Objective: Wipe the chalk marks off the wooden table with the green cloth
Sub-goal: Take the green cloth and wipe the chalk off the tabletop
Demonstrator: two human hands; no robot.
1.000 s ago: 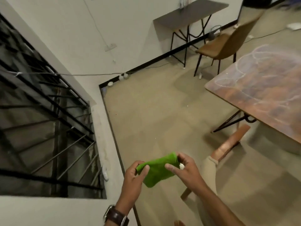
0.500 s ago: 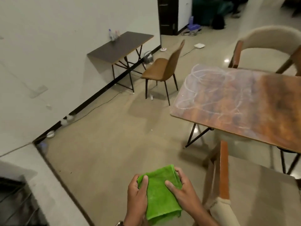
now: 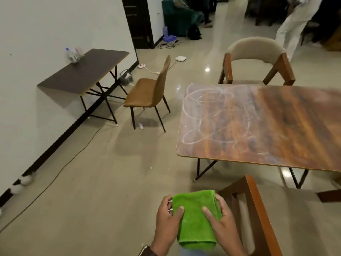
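My left hand (image 3: 167, 221) and right hand (image 3: 222, 223) grip the folded green cloth (image 3: 196, 218), near the wooden table (image 3: 276, 126); it may unfold before reaching the chalk marks (image 3: 212, 115).

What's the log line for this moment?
phase: pre-wipe | green cloth: folded, held by left hand and right hand | wooden table: chalk marks untouched

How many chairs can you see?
3: a brown chair by the dark side table, a beige armchair behind the wooden table, and another armchair nearest the hands. More may sit in the blurry background.
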